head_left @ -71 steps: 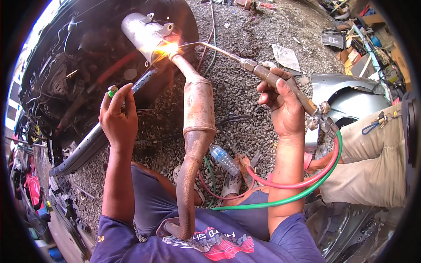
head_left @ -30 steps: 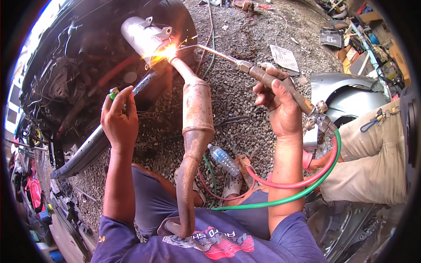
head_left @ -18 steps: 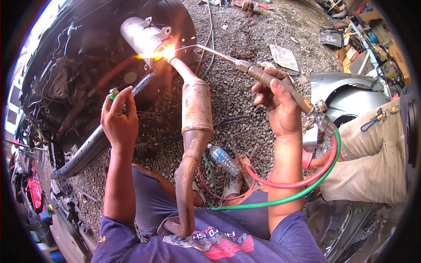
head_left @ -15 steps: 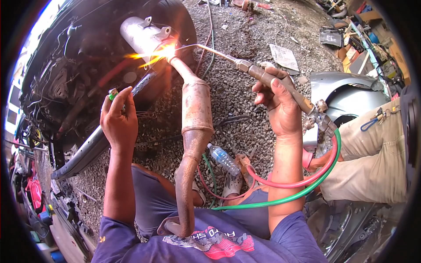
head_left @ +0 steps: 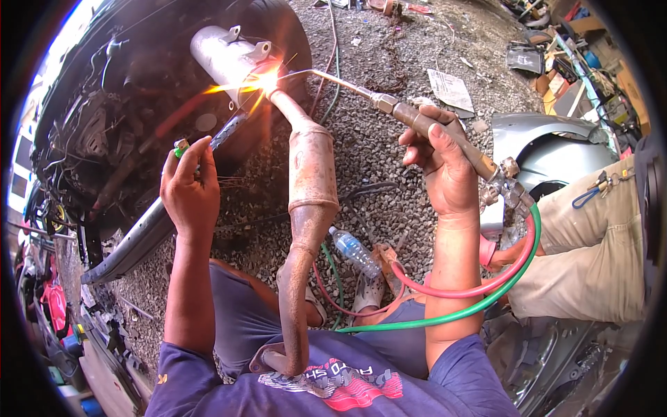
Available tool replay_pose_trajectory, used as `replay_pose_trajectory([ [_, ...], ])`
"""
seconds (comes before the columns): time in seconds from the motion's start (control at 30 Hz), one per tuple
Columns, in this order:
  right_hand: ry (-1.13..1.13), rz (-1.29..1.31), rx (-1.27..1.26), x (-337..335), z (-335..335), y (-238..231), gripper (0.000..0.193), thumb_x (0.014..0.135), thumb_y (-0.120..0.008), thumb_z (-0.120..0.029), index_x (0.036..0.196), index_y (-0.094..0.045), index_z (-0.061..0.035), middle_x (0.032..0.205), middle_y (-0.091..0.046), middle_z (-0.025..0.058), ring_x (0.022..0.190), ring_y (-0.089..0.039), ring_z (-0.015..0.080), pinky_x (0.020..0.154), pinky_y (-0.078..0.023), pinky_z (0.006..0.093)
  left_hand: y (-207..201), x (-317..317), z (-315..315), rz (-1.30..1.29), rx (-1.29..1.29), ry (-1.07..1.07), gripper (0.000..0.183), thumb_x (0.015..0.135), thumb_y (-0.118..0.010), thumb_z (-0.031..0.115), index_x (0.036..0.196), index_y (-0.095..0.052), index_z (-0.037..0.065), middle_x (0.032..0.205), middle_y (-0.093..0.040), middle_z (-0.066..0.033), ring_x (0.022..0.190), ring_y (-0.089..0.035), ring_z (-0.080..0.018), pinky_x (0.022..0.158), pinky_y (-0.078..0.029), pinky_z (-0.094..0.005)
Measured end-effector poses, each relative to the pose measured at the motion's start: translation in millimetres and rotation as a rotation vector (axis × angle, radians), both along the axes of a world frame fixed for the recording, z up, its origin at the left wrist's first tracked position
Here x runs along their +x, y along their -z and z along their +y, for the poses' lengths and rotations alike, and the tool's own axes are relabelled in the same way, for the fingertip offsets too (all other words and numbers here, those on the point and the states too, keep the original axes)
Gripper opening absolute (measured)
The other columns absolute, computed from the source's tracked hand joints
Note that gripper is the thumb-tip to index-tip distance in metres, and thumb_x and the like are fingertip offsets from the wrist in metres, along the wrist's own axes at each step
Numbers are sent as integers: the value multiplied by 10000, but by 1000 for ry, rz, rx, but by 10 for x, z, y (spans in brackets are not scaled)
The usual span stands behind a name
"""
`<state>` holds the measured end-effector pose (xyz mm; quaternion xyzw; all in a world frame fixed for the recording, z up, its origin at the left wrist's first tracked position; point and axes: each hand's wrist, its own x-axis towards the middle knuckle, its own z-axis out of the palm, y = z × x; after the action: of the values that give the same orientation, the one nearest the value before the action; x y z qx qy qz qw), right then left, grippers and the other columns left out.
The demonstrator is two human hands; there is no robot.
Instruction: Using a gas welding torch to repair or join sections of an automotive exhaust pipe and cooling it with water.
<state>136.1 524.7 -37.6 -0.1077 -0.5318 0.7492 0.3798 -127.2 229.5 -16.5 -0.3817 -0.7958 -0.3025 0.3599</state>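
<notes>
In my right hand (head_left: 445,163) is a gas torch (head_left: 417,121), its fingers wrapped round the brass body. The thin bent nozzle points left, and a bright flame (head_left: 267,80) burns at the joint between a silver muffler (head_left: 219,59) and a rusty exhaust pipe (head_left: 310,170). That pipe comes down towards me, its flanged lower end against my shirt. My left hand (head_left: 191,194) is raised left of the pipe, fingers bent round a small green lighter (head_left: 180,148) with a metal top. Its palm side is hidden.
Red and green hoses (head_left: 531,240) loop from the torch across my right forearm. A plastic water bottle (head_left: 356,251) lies on the gravel (head_left: 389,42). Dark car parts (head_left: 90,132) stand at left, a silver fender (head_left: 549,142) at right. Beside me is a person in khaki trousers (head_left: 583,257).
The flame's glow and streaks have changed shape slightly. My left hand has shifted a touch to the right. The torch and exhaust pipe look nearly unmoved.
</notes>
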Motion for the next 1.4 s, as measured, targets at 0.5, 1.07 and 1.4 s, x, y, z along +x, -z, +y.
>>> replay_pose_trajectory([
  [0.5, 10, 63, -34, -20, -38, -35, 385, 1083, -763, -277, 1375, -674, -43, 1111, -799, 150, 865, -759, 167, 745, -641, 285, 5, 19, 1, -88, -30, -40, 146, 1041, -817, 136, 1177, -867, 115, 1111, -828, -130, 1057, -801, -318, 944, -620, -414],
  [1.07, 6, 50, -21, -8, -44, -51, 377, 1089, -761, -286, 1379, -679, -59, 1097, -803, 140, 876, -762, 167, 743, -630, 285, 40, -12, 17, 8, -6, -23, 148, 1023, -829, 150, 1163, -866, 121, 1047, -787, -118, 951, -767, -339, 853, -610, -442],
  [1.4, 6, 50, -18, 12, -43, -58, 386, 1091, -763, -295, 1378, -680, -50, 1107, -801, 144, 870, -762, 166, 752, -636, 286, 33, -7, 35, 0, -12, -16, 149, 1024, -829, 154, 1166, -865, 124, 1041, -783, -117, 939, -764, -339, 835, -610, -441],
])
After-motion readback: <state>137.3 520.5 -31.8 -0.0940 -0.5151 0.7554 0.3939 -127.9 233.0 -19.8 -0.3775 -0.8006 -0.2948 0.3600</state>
